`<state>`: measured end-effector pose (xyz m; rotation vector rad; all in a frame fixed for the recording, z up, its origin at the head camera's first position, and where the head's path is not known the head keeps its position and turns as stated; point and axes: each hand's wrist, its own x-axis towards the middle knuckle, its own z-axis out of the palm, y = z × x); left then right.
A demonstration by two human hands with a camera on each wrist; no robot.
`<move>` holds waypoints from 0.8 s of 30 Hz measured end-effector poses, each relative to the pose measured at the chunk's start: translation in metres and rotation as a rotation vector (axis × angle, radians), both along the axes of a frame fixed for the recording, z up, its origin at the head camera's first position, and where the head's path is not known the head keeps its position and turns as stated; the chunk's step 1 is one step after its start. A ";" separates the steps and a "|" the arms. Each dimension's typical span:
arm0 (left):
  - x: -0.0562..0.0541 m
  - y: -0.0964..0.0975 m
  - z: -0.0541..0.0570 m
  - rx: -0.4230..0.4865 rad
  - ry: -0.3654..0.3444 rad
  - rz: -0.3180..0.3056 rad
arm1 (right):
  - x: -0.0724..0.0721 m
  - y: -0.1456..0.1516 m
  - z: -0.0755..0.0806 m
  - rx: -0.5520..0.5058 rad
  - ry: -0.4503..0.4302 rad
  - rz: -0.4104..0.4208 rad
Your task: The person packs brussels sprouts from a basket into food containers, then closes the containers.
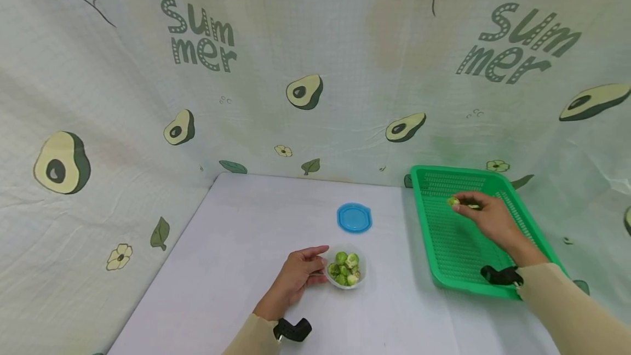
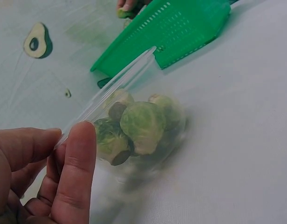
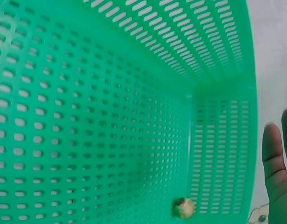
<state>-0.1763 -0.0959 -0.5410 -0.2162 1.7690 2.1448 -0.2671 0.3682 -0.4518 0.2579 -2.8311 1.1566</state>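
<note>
My left hand (image 1: 299, 274) pinches the rim of a clear plastic bowl (image 2: 174, 147) between thumb and fingers. Several green Brussels sprouts (image 1: 343, 268) lie inside it. Over the green basket (image 1: 425, 223), my right hand (image 1: 493, 221) holds a Brussels sprout (image 1: 453, 201) at its fingertips. Another sprout (image 3: 184, 207) sits on the basket floor by the end wall. Only part of the right hand (image 3: 278, 172) shows at the edge of the right wrist view, and its sprout is barely visible there.
A blue lid (image 1: 354, 218) lies flat on the white table (image 1: 256, 218), behind the bowl. The basket stands at the table's right side, its walls raised. A printed cloth (image 1: 345, 43) hangs along the back and left.
</note>
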 end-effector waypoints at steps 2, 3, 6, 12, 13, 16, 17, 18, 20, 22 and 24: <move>0.000 0.000 0.000 0.002 0.001 0.000 | 0.002 -0.003 0.002 -0.005 0.011 0.002; -0.001 0.000 0.000 0.003 0.002 -0.001 | 0.003 -0.005 0.003 -0.003 0.017 0.001; -0.001 0.000 0.000 0.003 0.006 -0.004 | 0.006 -0.009 0.006 0.000 0.034 0.002; -0.001 0.000 0.000 0.001 0.010 -0.011 | 0.011 -0.019 0.011 -0.026 0.063 0.010; -0.001 0.000 0.000 0.001 0.011 -0.012 | 0.012 -0.021 0.012 -0.031 0.065 0.013; -0.001 0.000 -0.001 0.001 0.012 -0.016 | 0.015 -0.027 0.015 -0.037 0.062 0.019; -0.001 0.000 0.000 0.000 0.012 -0.017 | 0.015 -0.030 0.016 -0.041 0.063 0.022; -0.001 0.000 -0.001 -0.001 0.013 -0.017 | 0.016 -0.032 0.017 -0.046 0.067 0.025; -0.001 0.000 -0.001 -0.002 0.014 -0.018 | 0.018 -0.037 0.018 -0.061 0.077 0.035; -0.001 0.000 -0.001 -0.001 0.016 -0.017 | 0.020 -0.042 0.020 -0.082 0.090 0.047; -0.001 0.000 -0.001 0.001 0.018 -0.017 | 0.021 -0.046 0.020 -0.100 0.097 0.057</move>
